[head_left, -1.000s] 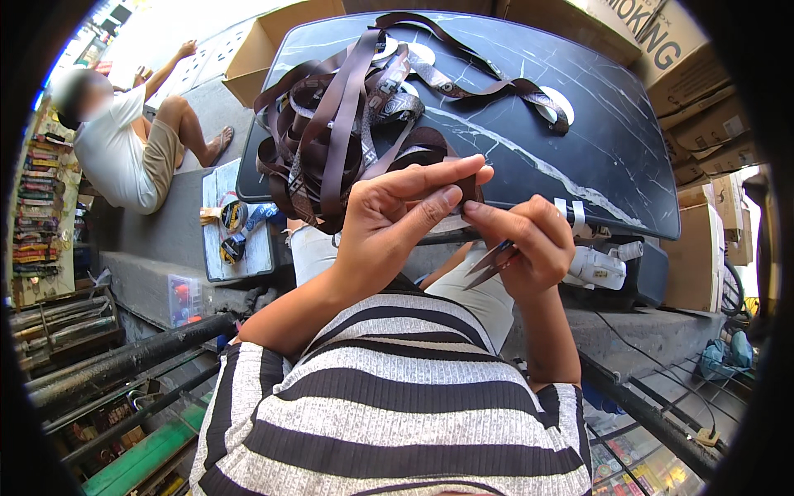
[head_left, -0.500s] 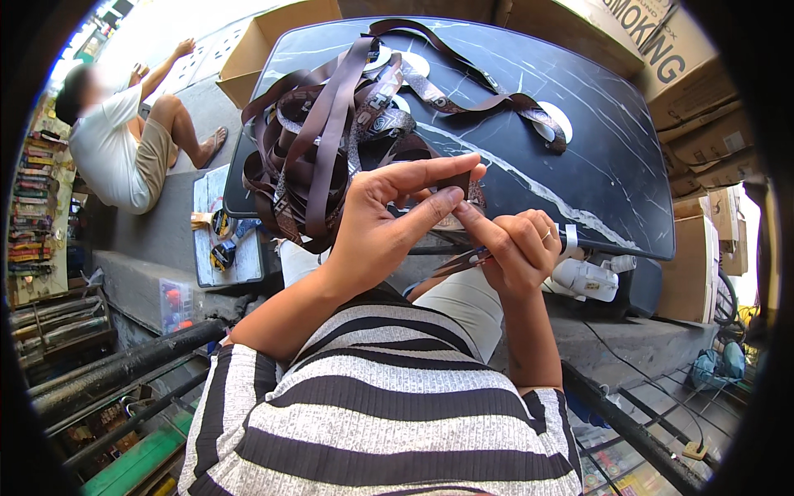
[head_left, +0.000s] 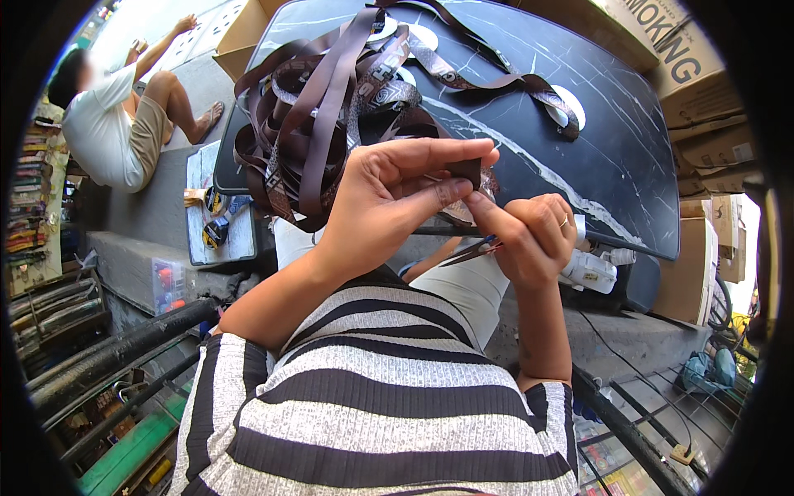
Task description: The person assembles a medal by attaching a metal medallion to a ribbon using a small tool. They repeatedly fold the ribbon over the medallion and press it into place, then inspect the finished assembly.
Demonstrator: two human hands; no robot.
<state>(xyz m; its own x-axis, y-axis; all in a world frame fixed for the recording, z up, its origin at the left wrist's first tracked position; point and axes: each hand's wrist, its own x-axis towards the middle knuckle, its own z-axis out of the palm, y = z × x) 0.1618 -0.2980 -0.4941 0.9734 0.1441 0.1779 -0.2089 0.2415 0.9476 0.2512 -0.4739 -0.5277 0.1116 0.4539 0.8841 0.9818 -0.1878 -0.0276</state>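
the left hand (head_left: pixel 382 194), a ribbon pile (head_left: pixel 321 116) at its eleven o'clock, pinches a brown strip (head_left: pixel 466 171); the right hand (head_left: pixel 532 238) holds scissors (head_left: pixel 470 252) pointing toward eight o'clock.

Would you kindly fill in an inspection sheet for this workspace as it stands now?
Surface: black marble-patterned table, partly covered by ribbon.
Job's things: heaped brown ribbon with printed stretches; a dark brown strip; scissors.
Clutter: black-and-yellow items on a low white-topped stand, left; white plastic object by the table's near right edge.
Hands: left hand pinches the strip; right hand holds the scissors, blades pointing left.
Cables: thin black cable at lower right.
Surroundings: cardboard boxes at right; another person seated at left.
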